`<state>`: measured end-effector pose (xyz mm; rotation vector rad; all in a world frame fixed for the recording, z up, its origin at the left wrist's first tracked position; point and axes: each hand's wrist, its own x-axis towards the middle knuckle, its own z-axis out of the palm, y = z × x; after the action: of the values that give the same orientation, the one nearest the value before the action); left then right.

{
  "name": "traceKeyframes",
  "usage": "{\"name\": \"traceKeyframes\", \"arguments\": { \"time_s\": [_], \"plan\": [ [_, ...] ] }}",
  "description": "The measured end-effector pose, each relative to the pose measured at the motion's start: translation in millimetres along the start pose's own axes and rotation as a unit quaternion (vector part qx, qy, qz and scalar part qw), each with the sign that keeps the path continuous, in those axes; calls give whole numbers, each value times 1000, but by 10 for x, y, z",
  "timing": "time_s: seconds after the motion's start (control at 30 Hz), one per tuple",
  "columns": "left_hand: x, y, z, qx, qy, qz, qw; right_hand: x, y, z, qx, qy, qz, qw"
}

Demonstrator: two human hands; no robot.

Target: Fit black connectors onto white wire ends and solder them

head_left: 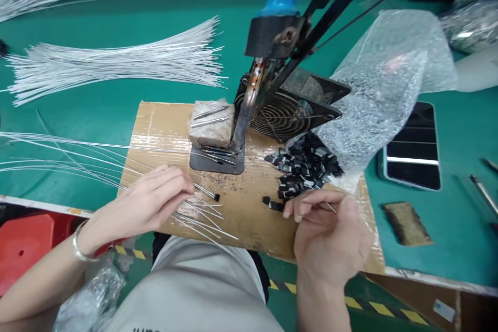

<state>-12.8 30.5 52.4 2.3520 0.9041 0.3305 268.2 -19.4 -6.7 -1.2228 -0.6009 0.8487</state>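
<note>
My left hand [167, 194] is closed around several thin white wires [208, 218], whose ends fan out to its right over the cardboard. One wire just past the fingers ends in a small black connector [217, 197]. My right hand [330, 228] is curled with its fingertips together, beside a heap of small black connectors [307, 166]. A short, thin bit shows between its fingers, too small to name. A soldering iron [249, 93] in a stand hangs over a dark pad [216, 161], where more wire ends lie.
A stained block [212, 132] with two metal rods sits on the cardboard sheet [155, 119], next to a fan [288, 109]. A large bundle of white wires [116, 65] lies behind. On the right are a plastic bag [385, 88], a phone [412, 148] and a brown sponge [406, 223].
</note>
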Motion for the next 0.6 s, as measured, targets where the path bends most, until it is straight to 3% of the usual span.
{"name": "traceKeyframes", "arguments": {
  "time_s": [0.23, 0.47, 0.6],
  "plan": [
    [40, -125, 104, 13, -18, 33, 999, 5, 7, -2, -17, -8, -3, 1000],
    [77, -93, 115, 119, -20, 79, 990, -6, -8, -12, -33, -15, -3, 999],
    [88, -73, 85, 145, 10, 90, 985, 1, -4, -11, -30, -18, -9, 999]
  ]
}}
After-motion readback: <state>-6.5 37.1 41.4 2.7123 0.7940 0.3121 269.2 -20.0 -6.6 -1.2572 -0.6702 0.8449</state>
